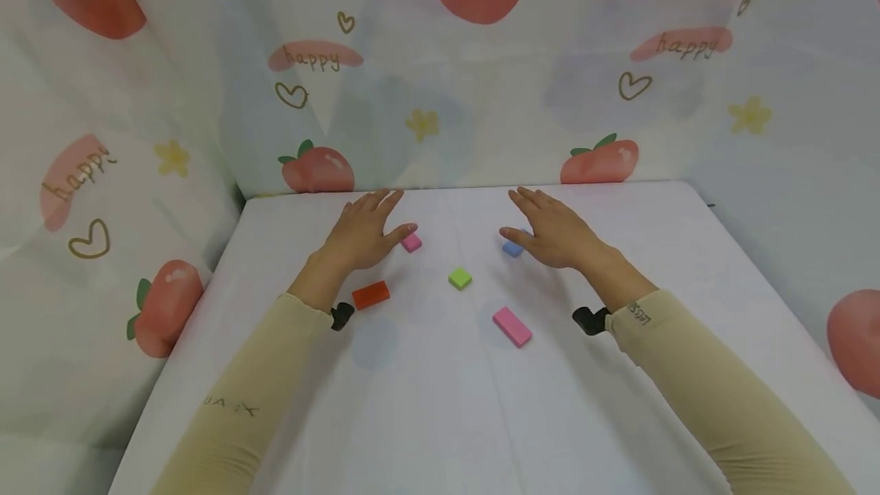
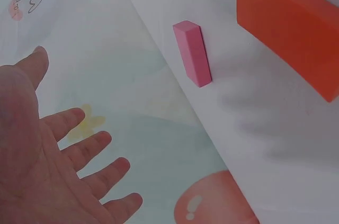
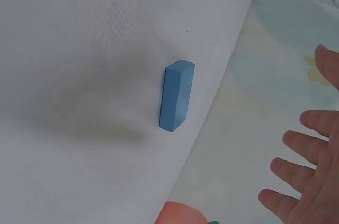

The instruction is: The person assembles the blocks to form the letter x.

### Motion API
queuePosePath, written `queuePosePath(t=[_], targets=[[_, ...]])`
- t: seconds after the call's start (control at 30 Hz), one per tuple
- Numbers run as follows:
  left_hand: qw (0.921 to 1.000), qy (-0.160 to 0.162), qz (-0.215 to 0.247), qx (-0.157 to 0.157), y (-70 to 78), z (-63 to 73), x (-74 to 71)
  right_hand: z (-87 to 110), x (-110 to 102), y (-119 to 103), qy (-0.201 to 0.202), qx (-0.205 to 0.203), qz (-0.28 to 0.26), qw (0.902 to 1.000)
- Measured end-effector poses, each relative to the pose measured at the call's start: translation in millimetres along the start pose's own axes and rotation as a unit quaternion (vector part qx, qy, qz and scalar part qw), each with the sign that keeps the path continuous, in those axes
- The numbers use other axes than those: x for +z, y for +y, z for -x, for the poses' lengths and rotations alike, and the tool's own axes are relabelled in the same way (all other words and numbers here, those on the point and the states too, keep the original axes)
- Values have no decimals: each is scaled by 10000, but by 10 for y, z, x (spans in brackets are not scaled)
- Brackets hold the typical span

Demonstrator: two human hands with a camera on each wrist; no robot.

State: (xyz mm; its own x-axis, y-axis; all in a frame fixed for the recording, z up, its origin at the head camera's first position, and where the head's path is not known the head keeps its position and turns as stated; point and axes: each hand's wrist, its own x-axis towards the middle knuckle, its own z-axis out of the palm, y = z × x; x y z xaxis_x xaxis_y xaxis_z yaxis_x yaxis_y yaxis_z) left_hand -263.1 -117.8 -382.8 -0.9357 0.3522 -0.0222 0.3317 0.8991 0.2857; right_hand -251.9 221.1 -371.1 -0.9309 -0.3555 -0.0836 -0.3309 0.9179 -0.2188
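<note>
Both hands hover over a white table with fingers extended and nothing held. In the head view my left hand [image 1: 360, 234] is above the far left part, partly covering a pink block [image 1: 412, 242]; that block lies whole in the left wrist view. An orange-red block [image 1: 371, 295] lies near the left wrist. My right hand [image 1: 555, 231] mirrors it on the right, its thumb overlapping a blue block [image 1: 512, 248], which the right wrist view shows as a long bar [image 3: 177, 97]. Between the hands lie a small green block [image 1: 460, 278] and, nearer, another pink block [image 1: 512, 327].
A printed cloth [image 1: 467, 105] with strawberries, hearts and flowers hangs behind the table and along its sides. The white tabletop [image 1: 419, 418] stretches toward the person. Dark wrist cameras [image 1: 590, 320] sit under both sleeve cuffs.
</note>
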Motion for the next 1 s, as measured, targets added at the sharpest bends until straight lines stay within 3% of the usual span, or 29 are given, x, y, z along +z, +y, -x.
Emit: queuePosePath(t=[1.0], targets=[[9997,-96,236,49,88,-5,204,113,116,-9,11,-50,-211,9998]])
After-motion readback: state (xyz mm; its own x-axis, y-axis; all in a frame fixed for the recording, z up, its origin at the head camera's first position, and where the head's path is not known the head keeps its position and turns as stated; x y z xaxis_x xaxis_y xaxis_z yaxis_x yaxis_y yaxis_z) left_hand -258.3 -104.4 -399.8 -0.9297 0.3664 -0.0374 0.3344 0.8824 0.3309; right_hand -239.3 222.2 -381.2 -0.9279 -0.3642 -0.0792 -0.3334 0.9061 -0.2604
